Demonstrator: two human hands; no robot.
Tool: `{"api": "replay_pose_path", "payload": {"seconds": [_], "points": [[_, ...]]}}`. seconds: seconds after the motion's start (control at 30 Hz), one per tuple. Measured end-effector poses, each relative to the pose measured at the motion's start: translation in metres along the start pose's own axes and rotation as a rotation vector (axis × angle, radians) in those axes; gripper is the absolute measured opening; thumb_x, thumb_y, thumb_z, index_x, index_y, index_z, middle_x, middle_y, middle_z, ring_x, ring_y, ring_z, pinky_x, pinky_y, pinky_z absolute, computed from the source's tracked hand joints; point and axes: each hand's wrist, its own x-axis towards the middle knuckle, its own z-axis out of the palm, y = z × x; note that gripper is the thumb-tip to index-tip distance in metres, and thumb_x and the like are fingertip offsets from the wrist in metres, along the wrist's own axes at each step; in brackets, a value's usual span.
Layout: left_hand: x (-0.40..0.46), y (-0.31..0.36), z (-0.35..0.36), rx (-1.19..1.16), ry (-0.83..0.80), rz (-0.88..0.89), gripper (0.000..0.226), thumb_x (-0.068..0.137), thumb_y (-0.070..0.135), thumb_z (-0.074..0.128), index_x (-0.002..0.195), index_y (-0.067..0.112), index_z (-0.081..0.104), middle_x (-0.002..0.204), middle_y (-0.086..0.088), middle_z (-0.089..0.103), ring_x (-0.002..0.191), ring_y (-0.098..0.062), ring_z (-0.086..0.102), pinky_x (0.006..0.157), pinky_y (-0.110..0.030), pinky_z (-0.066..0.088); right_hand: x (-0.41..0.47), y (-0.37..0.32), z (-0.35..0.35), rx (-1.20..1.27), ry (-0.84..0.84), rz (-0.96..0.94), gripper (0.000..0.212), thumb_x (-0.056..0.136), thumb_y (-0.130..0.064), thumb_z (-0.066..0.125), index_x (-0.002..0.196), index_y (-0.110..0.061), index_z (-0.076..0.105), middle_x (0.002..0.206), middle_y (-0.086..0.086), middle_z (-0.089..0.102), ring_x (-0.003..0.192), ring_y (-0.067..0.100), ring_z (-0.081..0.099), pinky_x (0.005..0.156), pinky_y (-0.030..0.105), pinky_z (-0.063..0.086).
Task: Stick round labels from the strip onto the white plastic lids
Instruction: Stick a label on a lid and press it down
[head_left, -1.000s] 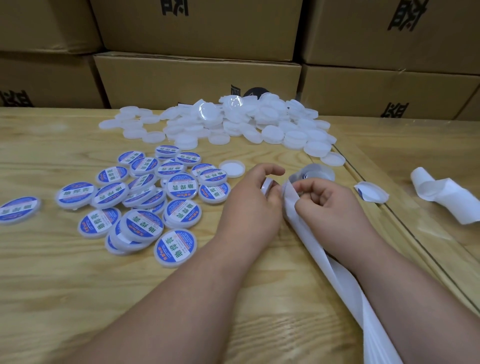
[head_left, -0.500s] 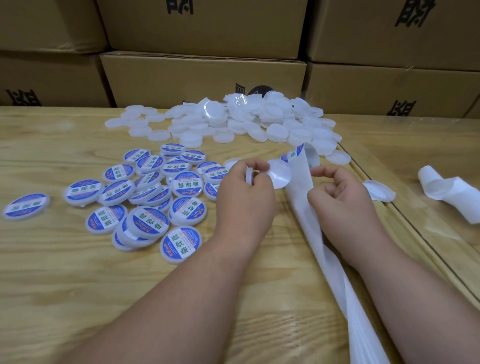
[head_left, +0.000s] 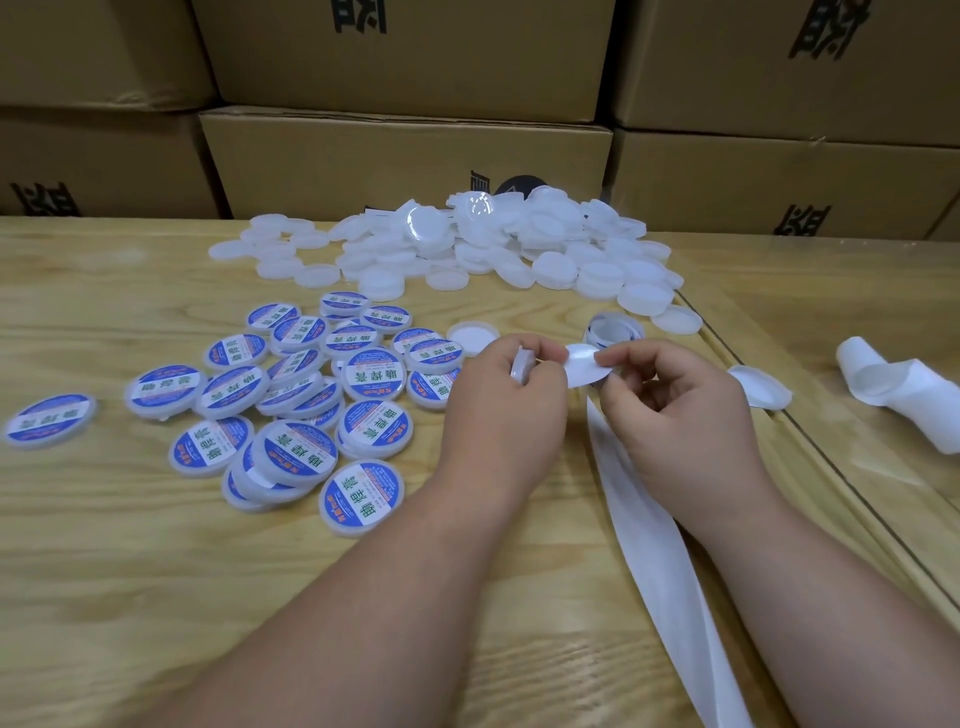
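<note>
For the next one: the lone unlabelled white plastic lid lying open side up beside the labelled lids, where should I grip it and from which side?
Pinch the raised rim of the lone white plastic lid, coming from above on its near right edge. It lies flat with the hollow up, so the thin rim wall is the only part that offers a hold; blue labelled lids crowd its left, while the wooden table shows bare on the right.

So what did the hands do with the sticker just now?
The round white-backed label, still on the white backing strip a second ago, has come free; the right hand now pinches it beside the white plastic lid, and the strip has dropped flat. The left hand kept gripping that lid. The blue-labelled lids and the plain lid pile stayed put.
</note>
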Motion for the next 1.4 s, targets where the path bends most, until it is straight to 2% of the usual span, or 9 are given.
{"api": "replay_pose_path", "payload": {"seconds": [0.17,0.27,0.33,0.53,0.77,0.93,1.1,1.27,1.4], "points": [[0.000,0.001,0.000,-0.037,0.007,-0.034,0.029,0.067,0.030,0.044,0.080,0.040,0.068,0.055,0.023,0.058,0.050,-0.006,0.052,0.048,-0.021,0.041,0.000,-0.003,-0.001,0.003,0.022,0.001,0.025,0.088,-0.010,0.071,0.090,-0.035,0.073,0.067,-0.012,0.060,0.052,0.009,0.048,0.051,0.012,0.040],[0.000,0.002,-0.001,-0.049,0.003,-0.037,0.028,0.067,0.030,0.044,0.079,0.033,0.069,0.056,0.021,0.060,0.051,-0.007,0.053,0.046,-0.019,0.041,0.000,-0.003,-0.001,-0.011,0.033,-0.001,0.021,0.088,-0.010,0.072,0.088,-0.031,0.072,0.072,-0.004,0.065,0.059,0.022,0.057,0.054,0.015,0.044],[0.000,0.002,-0.003,-0.083,-0.013,-0.014,0.026,0.069,0.029,0.045,0.079,0.029,0.070,0.060,0.016,0.061,0.056,-0.010,0.054,0.047,-0.018,0.041,0.000,-0.003,-0.001,-0.019,0.043,0.001,0.015,0.088,-0.013,0.073,0.086,-0.028,0.072,0.076,-0.001,0.067,0.058,0.017,0.055,0.055,0.014,0.043],[-0.001,0.006,-0.010,-0.573,-0.239,0.045,0.036,0.078,0.025,0.034,0.109,0.017,0.051,0.068,-0.020,0.066,0.047,-0.023,0.043,0.049,-0.027,0.039,0.000,-0.008,-0.002,0.160,0.073,0.121,0.016,0.088,-0.020,0.075,0.075,-0.029,0.073,0.064,-0.012,0.061,0.055,0.007,0.050,0.054,0.023,0.044],[0.008,0.003,-0.010,-0.500,-0.212,-0.071,0.034,0.084,0.029,0.038,0.103,0.024,0.066,0.091,0.004,0.074,0.065,-0.022,0.062,0.049,-0.028,0.032,0.008,-0.009,-0.008,0.550,-0.070,0.414,0.028,0.087,-0.019,0.066,0.059,-0.025,0.064,0.056,-0.003,0.041,0.046,0.012,0.024,0.040,0.021,0.022],[0.008,0.002,-0.011,-0.516,-0.212,-0.098,0.040,0.104,0.025,0.029,0.102,0.019,0.069,0.087,-0.008,0.072,0.058,-0.024,0.060,0.049,-0.030,0.030,0.009,-0.002,-0.006,0.382,-0.171,0.470,0.010,0.077,-0.025,0.071,0.071,-0.018,0.068,0.058,-0.002,0.030,0.051,0.015,0.019,0.045,0.027,0.016],[0.008,0.005,-0.009,-0.494,-0.259,-0.104,0.035,0.090,0.032,0.037,0.102,0.016,0.067,0.102,-0.021,0.075,0.060,-0.026,0.057,0.051,-0.031,0.030,0.008,-0.002,-0.004,0.347,-0.188,0.473,0.014,0.077,-0.029,0.073,0.066,-0.021,0.068,0.058,-0.002,0.028,0.051,0.015,0.020,0.046,0.028,0.018],[0.008,0.006,-0.007,-0.462,-0.304,-0.109,0.036,0.075,0.033,0.043,0.099,0.020,0.066,0.101,-0.014,0.077,0.060,-0.022,0.058,0.052,-0.031,0.030,0.006,-0.001,-0.003,0.311,-0.197,0.448,0.014,0.089,-0.022,0.071,0.085,-0.009,0.077,0.052,-0.006,0.033,0.047,0.013,0.023,0.044,0.028,0.020],[0.010,0.004,-0.007,-0.453,-0.309,-0.119,0.037,0.074,0.031,0.042,0.099,0.021,0.067,0.101,-0.014,0.077,0.059,-0.022,0.059,0.053,-0.031,0.030,0.006,-0.002,-0.002,0.299,-0.204,0.436,0.014,0.091,-0.021,0.070,0.084,-0.011,0.077,0.047,-0.011,0.043,0.043,0.010,0.026,0.043,0.026,0.023]]}}
